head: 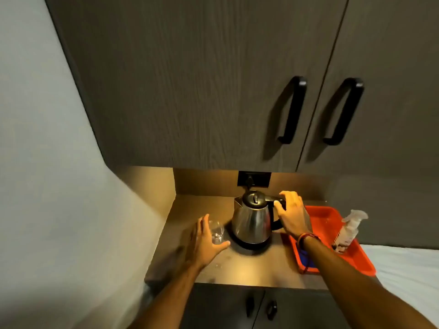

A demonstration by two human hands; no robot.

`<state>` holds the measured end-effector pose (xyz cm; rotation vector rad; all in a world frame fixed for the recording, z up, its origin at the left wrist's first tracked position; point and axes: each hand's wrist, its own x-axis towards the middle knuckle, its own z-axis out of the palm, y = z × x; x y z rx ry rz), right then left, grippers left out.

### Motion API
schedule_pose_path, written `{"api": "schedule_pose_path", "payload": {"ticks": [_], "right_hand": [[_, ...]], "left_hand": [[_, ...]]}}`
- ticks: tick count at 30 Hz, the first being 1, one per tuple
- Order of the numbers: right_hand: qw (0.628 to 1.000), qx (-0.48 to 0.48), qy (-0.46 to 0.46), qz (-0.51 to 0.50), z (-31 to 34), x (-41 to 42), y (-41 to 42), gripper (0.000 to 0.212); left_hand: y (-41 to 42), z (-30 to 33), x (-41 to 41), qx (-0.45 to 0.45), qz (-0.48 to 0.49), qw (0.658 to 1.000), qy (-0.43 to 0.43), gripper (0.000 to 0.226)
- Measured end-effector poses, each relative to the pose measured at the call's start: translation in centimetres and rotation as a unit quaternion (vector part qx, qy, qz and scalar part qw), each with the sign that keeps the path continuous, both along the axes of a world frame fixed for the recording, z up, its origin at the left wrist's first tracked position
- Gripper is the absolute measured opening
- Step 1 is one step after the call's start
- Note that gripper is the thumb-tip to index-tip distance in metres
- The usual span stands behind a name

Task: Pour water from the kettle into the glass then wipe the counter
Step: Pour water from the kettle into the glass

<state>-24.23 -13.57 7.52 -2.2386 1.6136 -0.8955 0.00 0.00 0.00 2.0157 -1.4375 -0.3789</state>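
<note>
Two hands over the counter (249, 269). Biggest piece, the steel kettle (251, 222), sits upright on its base at the back; right hand (291, 216) has fingers spread wide at the handle, not yet closed. Red tray (344, 248) just right, spray bottle (349, 230) on it. Smallest, the glass (217, 232), beside the kettle, left hand (205, 241) open-fingered around it, loose. Risk: that unsteadied glass could tip under a fast pour.
</note>
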Motion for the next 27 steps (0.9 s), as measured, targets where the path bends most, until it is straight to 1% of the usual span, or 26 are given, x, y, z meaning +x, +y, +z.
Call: {"api": "schedule_pose_path", "payload": {"ticks": [1, 2, 4, 6, 9, 10, 12, 15, 19, 23, 25, 27], "right_hand": [[0.999, 0.029, -0.028, -0.019, -0.9, 0.8, -1.2, 0.028], [0.997, 0.049, -0.052, -0.035, -0.2, 0.8, -1.3, 0.028], [0.991, 0.087, -0.085, -0.055, 0.2, 0.6, -1.7, 0.021], [0.984, 0.118, -0.113, -0.07, -0.8, 0.8, -3.5, 0.018], [0.975, 0.167, -0.124, -0.076, -2.4, 1.4, -5.9, 0.03], [0.97, 0.189, -0.134, -0.076, -2.5, 1.6, -6.3, 0.033], [0.96, 0.199, -0.183, -0.077, -2.4, 2.2, -6.7, 0.035], [0.953, 0.166, -0.228, -0.108, -2.5, 3.3, -6.6, 0.039], [0.971, 0.093, -0.197, -0.099, -2.3, 4.4, -6.5, 0.05], [0.981, 0.038, -0.176, -0.073, -0.9, 6.2, -5.9, 0.048], [0.989, 0.017, -0.137, -0.057, 0.1, 7.3, -5.5, 0.05], [0.996, 0.004, -0.079, -0.04, 1.1, 8.6, -5.2, 0.05]], "left_hand": [[-0.6, -2.0, 1.0, 0.036, 0.024, 0.998, 0.055, 0.119], [-0.6, -2.4, 1.2, 0.041, 0.048, 0.994, 0.091, 0.124], [-0.1, -3.2, 1.0, 0.033, 0.074, 0.984, 0.159, 0.126], [-0.6, -3.7, 0.5, 0.019, 0.094, 0.967, 0.236, 0.117], [-1.9, -4.6, 0.1, 0.003, 0.126, 0.949, 0.288, 0.101], [-2.3, -5.4, 0.0, 0.001, 0.136, 0.946, 0.294, 0.096], [-2.7, -5.8, 0.1, -0.01, 0.155, 0.944, 0.29, 0.088], [-3.3, -5.8, 0.4, 0.004, 0.15, 0.949, 0.278, 0.087], [-4.3, -5.4, 0.2, 0.013, 0.111, 0.96, 0.256, 0.086], [-4.7, -5.1, 0.4, -0.012, 0.126, 0.957, 0.261, 0.083], [-4.8, -5.3, 0.9, -0.022, 0.13, 0.956, 0.262, 0.081], [-4.8, -5.3, 1.4, -0.026, 0.138, 0.948, 0.284, 0.08]]}}
